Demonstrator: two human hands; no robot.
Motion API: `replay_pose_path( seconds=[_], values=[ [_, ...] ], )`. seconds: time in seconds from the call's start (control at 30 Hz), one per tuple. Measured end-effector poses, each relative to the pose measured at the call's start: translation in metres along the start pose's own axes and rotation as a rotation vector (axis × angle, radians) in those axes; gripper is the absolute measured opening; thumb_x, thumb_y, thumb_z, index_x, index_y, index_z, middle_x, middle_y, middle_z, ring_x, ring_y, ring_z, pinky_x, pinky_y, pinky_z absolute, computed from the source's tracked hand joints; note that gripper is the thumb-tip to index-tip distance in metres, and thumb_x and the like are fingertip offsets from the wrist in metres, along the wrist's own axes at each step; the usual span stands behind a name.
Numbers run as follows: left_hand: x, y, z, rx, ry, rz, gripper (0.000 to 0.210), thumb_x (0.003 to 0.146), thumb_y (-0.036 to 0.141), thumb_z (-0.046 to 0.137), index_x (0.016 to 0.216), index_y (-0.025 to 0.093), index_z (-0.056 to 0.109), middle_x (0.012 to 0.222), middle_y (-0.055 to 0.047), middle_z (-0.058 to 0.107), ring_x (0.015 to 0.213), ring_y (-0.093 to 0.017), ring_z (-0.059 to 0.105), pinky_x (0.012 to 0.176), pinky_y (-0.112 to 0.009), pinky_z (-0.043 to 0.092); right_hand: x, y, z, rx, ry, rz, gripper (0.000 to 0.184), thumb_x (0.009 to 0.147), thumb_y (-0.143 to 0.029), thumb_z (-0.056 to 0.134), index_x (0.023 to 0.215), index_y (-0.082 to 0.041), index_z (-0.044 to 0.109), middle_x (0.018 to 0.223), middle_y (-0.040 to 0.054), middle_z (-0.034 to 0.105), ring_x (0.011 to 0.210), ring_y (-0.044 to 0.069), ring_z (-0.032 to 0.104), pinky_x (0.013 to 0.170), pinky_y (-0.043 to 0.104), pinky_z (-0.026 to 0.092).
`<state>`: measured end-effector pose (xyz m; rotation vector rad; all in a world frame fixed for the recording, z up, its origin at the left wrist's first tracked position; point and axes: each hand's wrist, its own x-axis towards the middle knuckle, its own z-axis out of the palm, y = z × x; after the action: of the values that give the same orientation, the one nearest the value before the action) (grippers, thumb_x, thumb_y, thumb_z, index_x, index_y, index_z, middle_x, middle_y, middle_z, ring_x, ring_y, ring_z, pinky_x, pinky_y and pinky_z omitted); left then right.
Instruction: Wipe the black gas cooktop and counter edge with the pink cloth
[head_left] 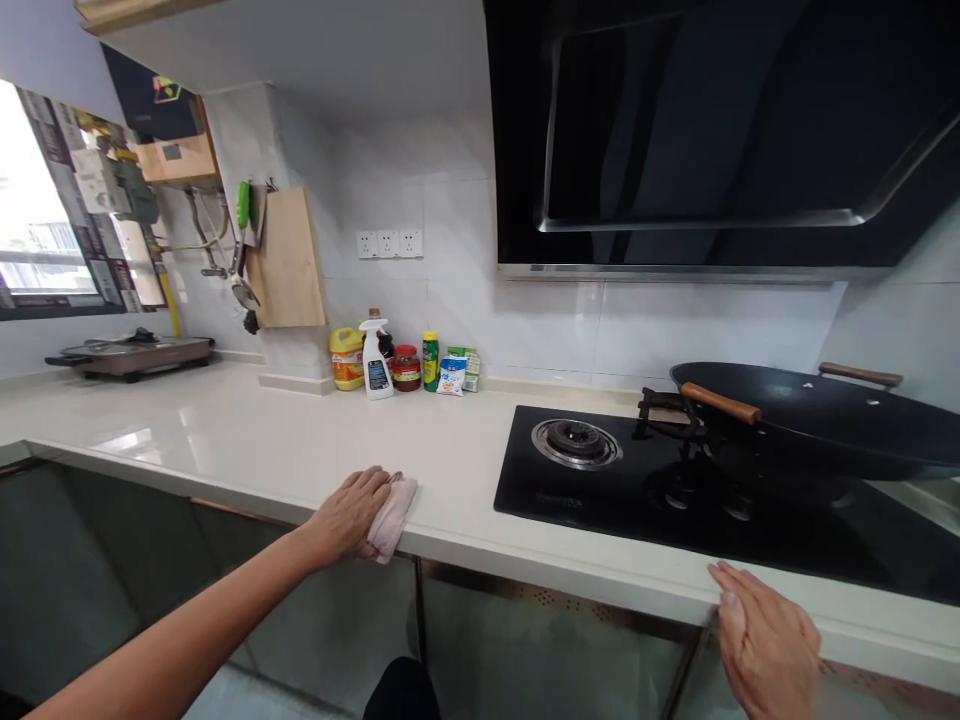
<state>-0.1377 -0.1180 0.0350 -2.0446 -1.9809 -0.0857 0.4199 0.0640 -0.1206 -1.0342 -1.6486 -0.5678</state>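
Close to the counter's front edge, my left hand [352, 518] presses a pale pink cloth [393, 518] against the white countertop [247, 425]. The fingers wrap over the cloth, and part of it hangs over the edge. My right hand [769, 635] is at the front edge below the stove, its fingers stretched out and close together, with nothing in it. Whether its fingertips touch the counter, I cannot tell. Beyond the right hand lies the black glass gas stove [615, 500].
A large black wok [810, 410] rests on the stove's right burner. Along the wall stand a white spray bottle [375, 362], a yellow jug [346, 358], a red-lidded jar [406, 370] and a green bottle [430, 362]. An electric pan [142, 355] sits far left; a range hood [697, 140] hangs above.
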Motion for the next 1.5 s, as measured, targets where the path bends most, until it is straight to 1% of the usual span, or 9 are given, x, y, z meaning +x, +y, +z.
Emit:
replay_pose_path(
  seconds=[0.13,0.27,0.6,0.73,0.83,0.93,1.17,1.37,1.5],
  values=[
    [0.003,0.017,0.007,-0.007,0.041,0.081,0.084,0.061,0.027,0.082,0.139,0.023,0.05,0.131,-0.012,0.06,0.124,-0.034,0.052,0.113,-0.047,0.036,0.0,-0.002,0.006,-0.029,0.018,0.023,0.04,0.099,-0.033,0.038,0.115,-0.02,0.072,0.112,0.0096,0.075,0.109,0.027,0.064,0.096,0.043,0.037],
    [0.011,0.063,0.012,-0.021,0.084,0.113,0.081,0.065,0.034,0.084,0.138,0.03,0.05,0.138,-0.011,0.056,0.124,-0.036,0.051,0.11,-0.052,0.035,-0.001,-0.002,0.01,-0.03,0.017,0.055,0.039,0.099,-0.034,0.038,0.111,-0.019,0.072,0.112,0.0091,0.074,0.108,0.025,0.061,0.097,0.042,0.033],
    [0.093,0.294,0.02,-0.039,0.226,0.427,0.075,0.076,0.037,0.08,0.141,0.019,0.046,0.127,-0.015,0.059,0.11,-0.033,0.054,0.089,-0.047,0.044,0.013,-0.016,-0.008,0.125,-0.096,0.177,0.039,0.098,-0.04,0.04,0.105,-0.021,0.073,0.112,0.0095,0.074,0.107,0.026,0.062,0.102,0.046,0.035],
    [0.118,0.357,0.012,-0.067,0.265,0.493,0.07,0.075,0.035,0.08,0.135,0.015,0.051,0.121,-0.015,0.062,0.108,-0.034,0.055,0.085,-0.046,0.044,0.026,-0.01,-0.031,0.478,-0.109,0.565,0.042,0.097,-0.049,0.045,0.115,-0.02,0.069,0.114,0.0098,0.073,0.108,0.027,0.064,0.102,0.046,0.042],
    [0.125,0.368,0.011,-0.106,0.262,0.503,0.067,0.073,0.033,0.08,0.133,0.017,0.053,0.118,-0.014,0.063,0.106,-0.032,0.056,0.084,-0.045,0.044,0.036,0.008,-0.05,0.771,0.059,0.899,0.047,0.092,-0.055,0.052,0.12,-0.02,0.064,0.121,0.0119,0.07,0.112,0.028,0.065,0.096,0.045,0.049],
    [0.126,0.364,0.015,-0.139,0.295,0.502,0.067,0.074,0.029,0.079,0.134,0.018,0.053,0.118,-0.013,0.063,0.104,-0.031,0.056,0.084,-0.045,0.044,0.04,0.028,-0.065,1.011,0.144,1.001,0.044,0.086,-0.057,0.061,0.109,-0.02,0.066,0.115,0.0113,0.07,0.109,0.027,0.066,0.089,0.041,0.053],
    [0.122,0.362,0.018,-0.137,0.403,0.465,0.063,0.074,0.029,0.08,0.131,0.017,0.057,0.111,-0.011,0.062,0.1,-0.03,0.057,0.081,-0.043,0.045,0.038,0.031,-0.082,1.022,-0.046,1.163,0.048,0.078,-0.048,0.076,0.116,-0.019,0.069,0.08,-0.0012,0.067,0.063,0.011,0.055,0.056,0.024,0.045],
    [0.12,0.363,0.018,-0.115,0.481,0.447,0.06,0.078,0.032,0.078,0.132,0.018,0.058,0.11,-0.009,0.063,0.099,-0.028,0.057,0.08,-0.041,0.044,0.053,0.012,-0.09,1.389,0.042,1.243,0.048,0.075,-0.043,0.084,0.114,-0.02,0.071,0.096,0.0031,0.073,0.088,0.017,0.068,0.08,0.031,0.058],
    [0.12,0.363,0.016,-0.133,0.49,0.44,0.058,0.079,0.034,0.077,0.132,0.017,0.059,0.108,-0.01,0.064,0.097,-0.028,0.058,0.079,-0.041,0.044,0.052,0.002,-0.092,1.507,0.096,1.319,0.044,0.075,-0.041,0.083,0.112,-0.02,0.072,0.112,0.0059,0.073,0.111,0.022,0.068,0.105,0.042,0.053]
  ],
)
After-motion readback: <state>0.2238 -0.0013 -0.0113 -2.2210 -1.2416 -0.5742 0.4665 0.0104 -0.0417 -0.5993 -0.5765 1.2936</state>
